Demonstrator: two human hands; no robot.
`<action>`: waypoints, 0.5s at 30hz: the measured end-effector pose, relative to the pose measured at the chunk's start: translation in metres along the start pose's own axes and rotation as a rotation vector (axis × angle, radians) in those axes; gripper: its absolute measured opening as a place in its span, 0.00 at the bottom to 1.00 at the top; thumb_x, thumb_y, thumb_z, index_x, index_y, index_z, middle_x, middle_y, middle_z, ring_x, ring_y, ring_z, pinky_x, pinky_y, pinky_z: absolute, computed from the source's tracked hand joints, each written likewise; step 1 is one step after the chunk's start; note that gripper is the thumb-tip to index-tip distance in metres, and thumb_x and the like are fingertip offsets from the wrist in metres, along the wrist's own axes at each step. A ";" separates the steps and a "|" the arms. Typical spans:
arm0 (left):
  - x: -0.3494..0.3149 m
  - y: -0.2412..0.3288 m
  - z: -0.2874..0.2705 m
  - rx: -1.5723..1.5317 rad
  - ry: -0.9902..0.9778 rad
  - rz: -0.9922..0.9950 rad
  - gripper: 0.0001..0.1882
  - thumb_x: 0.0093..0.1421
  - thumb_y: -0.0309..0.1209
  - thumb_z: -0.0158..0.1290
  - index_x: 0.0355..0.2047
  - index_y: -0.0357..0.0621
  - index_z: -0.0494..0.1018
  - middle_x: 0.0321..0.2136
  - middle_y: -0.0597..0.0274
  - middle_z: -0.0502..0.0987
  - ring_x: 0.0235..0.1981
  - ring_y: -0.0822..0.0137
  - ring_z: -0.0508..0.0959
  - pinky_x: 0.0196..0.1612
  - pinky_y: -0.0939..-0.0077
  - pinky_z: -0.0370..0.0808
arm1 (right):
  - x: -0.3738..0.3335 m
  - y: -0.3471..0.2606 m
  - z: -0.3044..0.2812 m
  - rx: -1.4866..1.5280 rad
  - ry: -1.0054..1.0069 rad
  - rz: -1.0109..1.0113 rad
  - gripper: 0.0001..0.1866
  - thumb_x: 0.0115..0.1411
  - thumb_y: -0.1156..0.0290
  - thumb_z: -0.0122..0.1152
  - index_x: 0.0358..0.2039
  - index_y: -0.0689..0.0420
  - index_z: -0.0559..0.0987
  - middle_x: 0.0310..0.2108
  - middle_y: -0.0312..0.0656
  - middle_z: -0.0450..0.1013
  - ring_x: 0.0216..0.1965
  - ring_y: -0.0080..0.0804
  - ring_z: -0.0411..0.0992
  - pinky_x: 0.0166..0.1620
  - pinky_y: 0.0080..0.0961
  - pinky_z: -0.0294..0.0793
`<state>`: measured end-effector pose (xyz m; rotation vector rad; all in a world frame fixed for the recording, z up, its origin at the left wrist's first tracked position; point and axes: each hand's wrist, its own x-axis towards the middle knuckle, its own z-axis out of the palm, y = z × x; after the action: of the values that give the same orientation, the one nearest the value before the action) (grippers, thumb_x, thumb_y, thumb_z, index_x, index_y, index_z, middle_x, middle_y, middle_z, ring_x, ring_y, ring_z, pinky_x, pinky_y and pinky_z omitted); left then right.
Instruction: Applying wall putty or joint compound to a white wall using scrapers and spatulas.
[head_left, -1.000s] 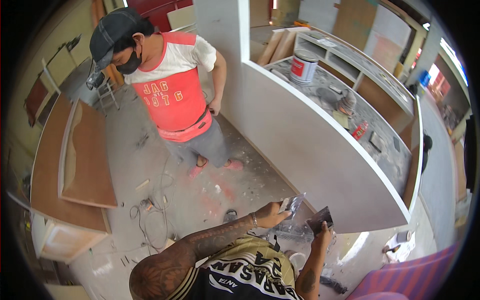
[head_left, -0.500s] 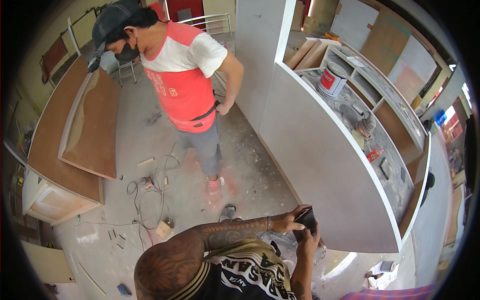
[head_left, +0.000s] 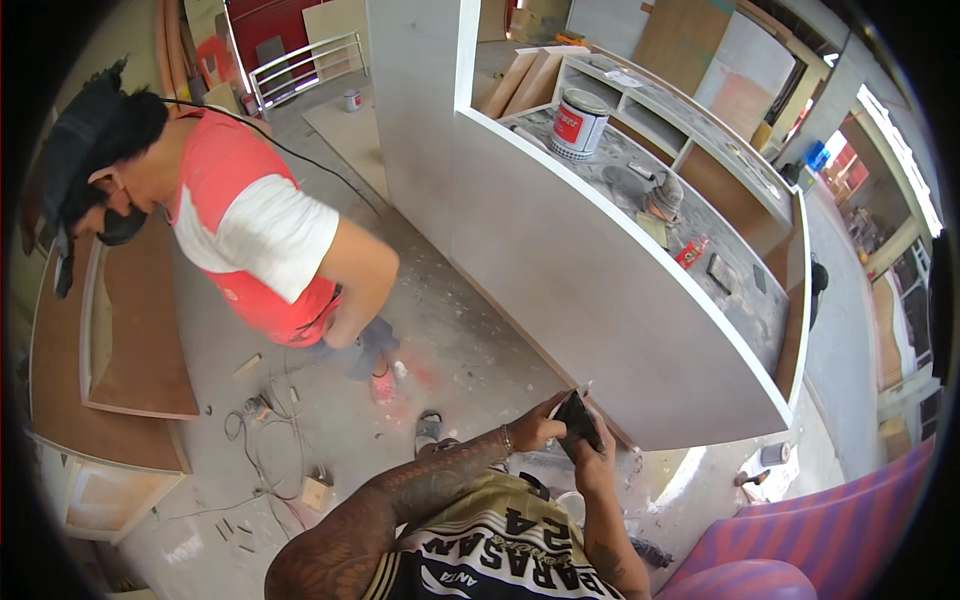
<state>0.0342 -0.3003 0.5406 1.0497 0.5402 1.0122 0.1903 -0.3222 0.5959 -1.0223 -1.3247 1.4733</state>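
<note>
In front of the pale curved panel (head_left: 600, 300), both my hands hold a dark folded sheet (head_left: 577, 420) that looks like sandpaper. My left hand (head_left: 537, 428) reaches in from the left, a bracelet on its wrist, fingers closed on the sheet's near left side. My right hand (head_left: 592, 462) grips it from below and the right, the thumb side against it. The sheet is held up near the panel's lower edge; whether it touches the panel I cannot tell. Fingers behind the sheet are partly hidden.
A co-worker (head_left: 260, 220) in a red and white shirt leans at the left, by a brown curved wooden unit (head_left: 145, 330). Cables (head_left: 255, 470) and a wood block (head_left: 316, 494) lie on the floor. A paint can (head_left: 580, 125) stands on the counter. Striped fabric (head_left: 830, 510) fills the lower right.
The co-worker has come nearer and bends further forward at the left. The view has shifted, so panel and counter sit further left. My hands still hold the dark sheet, its angle slightly changed.
</note>
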 end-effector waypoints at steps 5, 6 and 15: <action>-0.002 0.004 0.011 0.048 0.037 0.100 0.41 0.47 0.16 0.44 0.65 0.41 0.51 0.57 0.57 0.64 0.60 0.66 0.62 0.62 0.72 0.58 | -0.002 0.008 0.004 -0.257 0.072 -0.094 0.25 0.51 0.84 0.49 0.52 0.66 0.70 0.45 0.42 0.69 0.47 0.29 0.68 0.51 0.23 0.66; -0.006 0.006 0.015 0.052 0.053 0.064 0.41 0.47 0.16 0.44 0.65 0.40 0.50 0.58 0.55 0.63 0.62 0.65 0.61 0.63 0.72 0.56 | -0.003 0.008 0.004 -0.267 0.066 -0.095 0.25 0.51 0.84 0.49 0.52 0.66 0.70 0.45 0.42 0.69 0.47 0.29 0.68 0.51 0.23 0.66; 0.001 -0.022 0.003 0.198 0.097 0.068 0.42 0.48 0.17 0.47 0.65 0.38 0.48 0.58 0.54 0.62 0.60 0.62 0.63 0.61 0.71 0.59 | 0.016 0.029 -0.003 -0.230 0.264 -0.059 0.15 0.52 0.79 0.51 0.41 0.66 0.75 0.33 0.36 0.73 0.34 0.23 0.69 0.39 0.20 0.69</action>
<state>0.0463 -0.3035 0.5223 1.2050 0.6983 1.0897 0.1863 -0.3072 0.5663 -1.2669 -1.3383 1.1153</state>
